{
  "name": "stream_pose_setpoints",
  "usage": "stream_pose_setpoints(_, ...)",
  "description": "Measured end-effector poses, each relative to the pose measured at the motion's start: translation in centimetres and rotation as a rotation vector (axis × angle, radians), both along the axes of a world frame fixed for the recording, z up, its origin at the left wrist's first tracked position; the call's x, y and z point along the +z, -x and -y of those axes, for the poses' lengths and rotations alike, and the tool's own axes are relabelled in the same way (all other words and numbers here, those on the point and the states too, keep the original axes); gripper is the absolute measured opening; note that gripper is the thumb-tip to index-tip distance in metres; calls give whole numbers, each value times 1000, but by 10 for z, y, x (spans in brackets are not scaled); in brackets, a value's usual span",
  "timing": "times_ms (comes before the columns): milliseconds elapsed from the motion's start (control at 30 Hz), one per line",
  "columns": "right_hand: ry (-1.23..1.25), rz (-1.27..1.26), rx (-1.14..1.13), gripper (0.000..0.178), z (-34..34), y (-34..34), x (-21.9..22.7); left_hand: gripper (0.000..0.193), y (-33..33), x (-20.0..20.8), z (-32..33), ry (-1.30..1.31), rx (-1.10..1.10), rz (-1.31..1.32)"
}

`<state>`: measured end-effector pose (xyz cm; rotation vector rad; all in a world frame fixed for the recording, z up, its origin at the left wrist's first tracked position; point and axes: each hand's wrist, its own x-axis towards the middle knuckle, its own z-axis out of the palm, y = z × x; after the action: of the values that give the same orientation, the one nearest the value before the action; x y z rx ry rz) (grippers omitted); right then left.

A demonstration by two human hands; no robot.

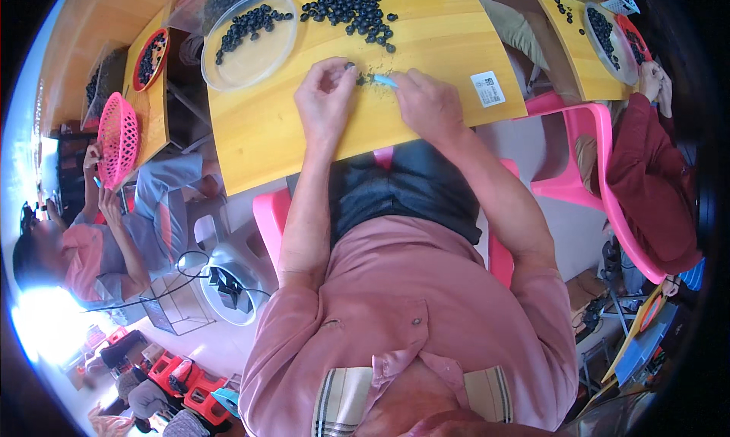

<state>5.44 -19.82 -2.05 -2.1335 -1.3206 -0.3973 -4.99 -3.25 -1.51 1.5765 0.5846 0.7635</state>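
At the near part of the yellow table (266, 144), my left hand (325, 101) pinches a small round black piece (350, 66) between thumb and fingertips. My right hand (432, 104) is closed round a slim tool with a light-blue handle (385, 80). Its dark end points left, close to the left fingertips; whether it touches the piece is too small to tell. Dark crumbs (376, 95) lie scattered under both hands. Beyond them spreads a loose pile of black round pieces (353, 15). To its left, a clear round tray (285, 57) holds more of these pieces.
A white printed label (487, 89) is stuck on the table at right. Co-workers sit on both sides: one at left by a pink basket (118, 140), one at right in a dark red sleeve (646, 155). A pink chair (593, 144) stands at right, a grey bucket (255, 266) at left.
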Motion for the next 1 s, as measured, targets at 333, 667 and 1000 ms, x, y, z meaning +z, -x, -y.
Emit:
stream_pose_setpoints(333, -37, 16, -7, 14, 1, -1, -1, 21, 3, -11, 18, -74, 1, 58)
stream_pose_setpoints(667, -152, 96, 67, 10, 3, 1, 5, 29, 5, -12, 20, -141, -26, 32)
stream_pose_setpoints(1000, -135, 125, 62, 6, 2, 1, 3, 30, 6, -6, 22, -238, -64, -30)
